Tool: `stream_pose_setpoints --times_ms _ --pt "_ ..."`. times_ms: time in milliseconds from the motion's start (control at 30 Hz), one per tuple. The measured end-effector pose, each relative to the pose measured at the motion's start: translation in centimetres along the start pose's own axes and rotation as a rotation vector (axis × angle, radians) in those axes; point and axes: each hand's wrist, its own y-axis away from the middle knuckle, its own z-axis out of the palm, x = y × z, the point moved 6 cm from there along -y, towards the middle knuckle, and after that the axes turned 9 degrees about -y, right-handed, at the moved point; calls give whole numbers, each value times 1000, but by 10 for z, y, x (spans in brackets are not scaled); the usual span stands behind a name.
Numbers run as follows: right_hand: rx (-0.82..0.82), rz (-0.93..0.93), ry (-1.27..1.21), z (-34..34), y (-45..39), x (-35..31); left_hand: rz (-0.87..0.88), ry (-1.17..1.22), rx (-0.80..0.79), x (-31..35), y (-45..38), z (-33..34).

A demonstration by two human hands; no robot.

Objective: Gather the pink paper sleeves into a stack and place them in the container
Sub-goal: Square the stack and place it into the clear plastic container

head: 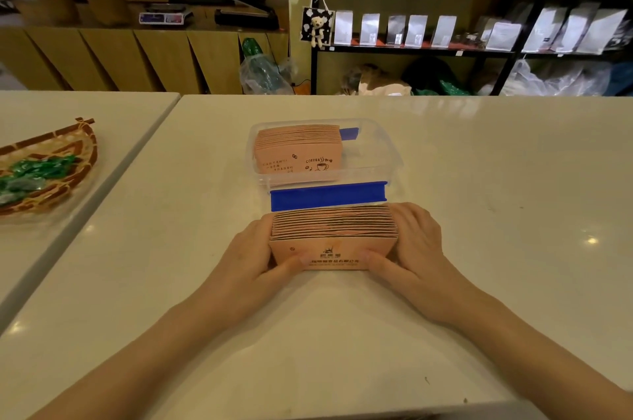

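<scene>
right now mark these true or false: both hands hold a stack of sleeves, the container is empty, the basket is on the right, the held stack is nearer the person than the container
1. Both the left hand and the right hand hold the pink sleeve stack: true.
2. The clear container is empty: false, it already holds pink sleeves.
3. The woven basket sits on the right: false, it is on the left.
4. The held stack is nearer the person than the container: true.
</scene>
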Motion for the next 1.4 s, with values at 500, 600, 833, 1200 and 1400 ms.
stream_pose_setpoints --times_ms 500,600,833,1200,1400 --pt "139 -198 111 -53 -35 -52 209 -198 118 47 -18 -61" --pt "188 -209 59 -73 -62 -66 191 -191 185 57 -37 -88" --pt "189 -26 -131 -89 -117 -58 152 -326 234 51 -86 -115" --pt "-160 17 106 -53 -156 -12 22 -492 -6 -3 -124 -103" --pt "-283 -25 215 -39 -164 -3 -79 -744 -152 -18 -129 -96"
